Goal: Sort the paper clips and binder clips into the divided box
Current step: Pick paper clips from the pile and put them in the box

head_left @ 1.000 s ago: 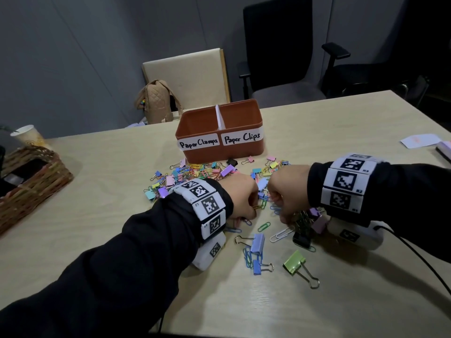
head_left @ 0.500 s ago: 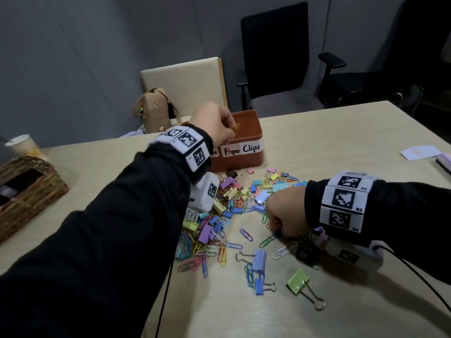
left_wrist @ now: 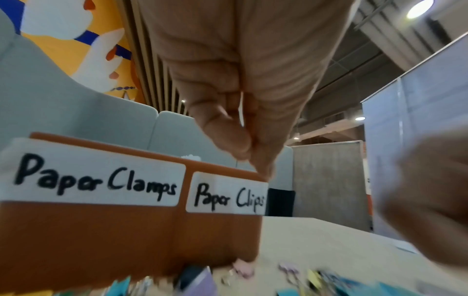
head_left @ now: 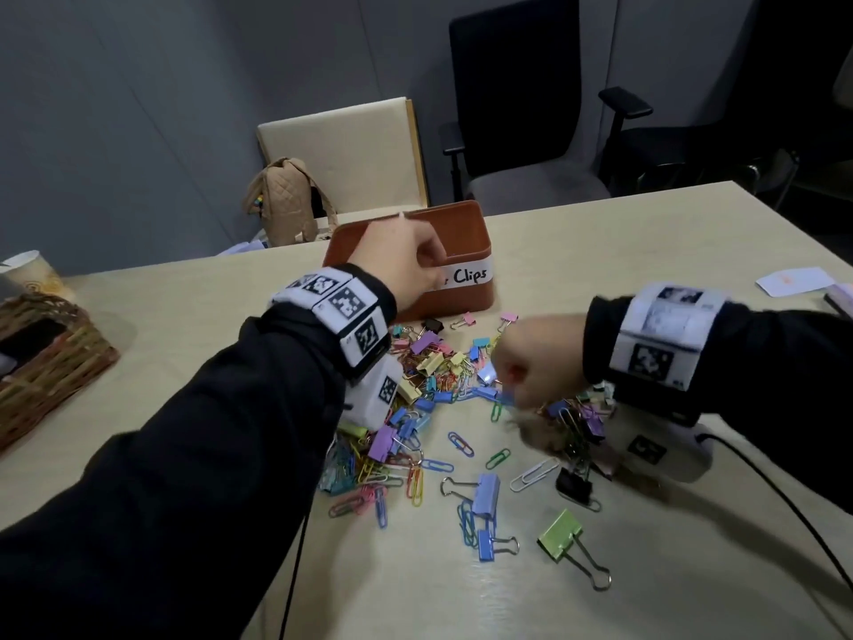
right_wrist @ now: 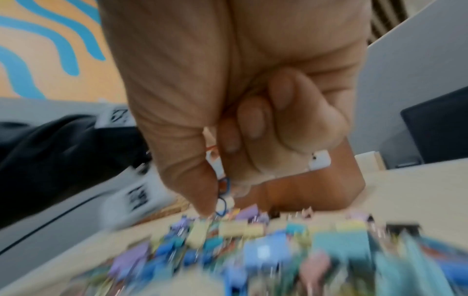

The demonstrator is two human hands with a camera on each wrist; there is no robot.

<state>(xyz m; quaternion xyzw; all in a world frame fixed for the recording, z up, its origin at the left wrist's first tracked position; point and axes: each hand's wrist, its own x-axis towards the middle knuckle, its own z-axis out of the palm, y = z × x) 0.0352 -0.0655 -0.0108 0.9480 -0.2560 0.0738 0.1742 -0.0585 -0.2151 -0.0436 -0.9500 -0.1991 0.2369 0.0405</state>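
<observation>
Left wrist view: box (left_wrist: 101, 230) labelled "Paper Clamps", "Paper Clips"; left hand (left_wrist: 240, 100) curled empty; right hand (right_wrist: 228, 100) pinches blue clip (right_wrist: 224, 195).

We see bare table (head_left: 646, 251) to the right of the box (head_left: 466, 297); the heap of clips (head_left: 429, 376) crowds its front, and a basket (head_left: 51, 358) stands far left.
</observation>
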